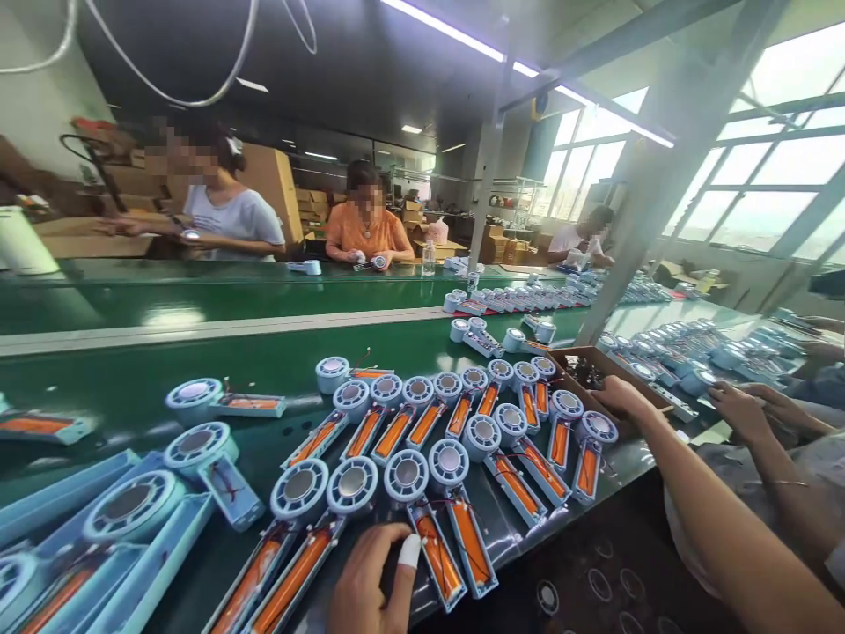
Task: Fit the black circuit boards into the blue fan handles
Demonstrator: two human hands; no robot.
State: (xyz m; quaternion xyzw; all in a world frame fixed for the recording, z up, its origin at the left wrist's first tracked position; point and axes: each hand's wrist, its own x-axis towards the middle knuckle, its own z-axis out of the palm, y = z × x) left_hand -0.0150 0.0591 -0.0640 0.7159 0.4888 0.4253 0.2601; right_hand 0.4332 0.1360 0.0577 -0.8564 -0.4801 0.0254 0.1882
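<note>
My left hand [378, 577], a white cover on one fingertip, is at the bottom middle with its fingers bent beside the handle of a light blue fan housing [406, 476]. Whether it grips anything is hidden. My right hand [619, 398] reaches into a cardboard box [650, 394] of small dark parts [582, 370]; its fingertips are hidden at the parts. Between and ahead of my hands lie several light blue round-headed housings [418, 390], with orange batteries and thin wires in their open handles.
More housings [132, 506] are piled at the left and others [687, 343] at the right. A metal post [666, 194] rises behind the box. A co-worker's hands [743, 409] are close at the right. People sit across the green bench [370, 295].
</note>
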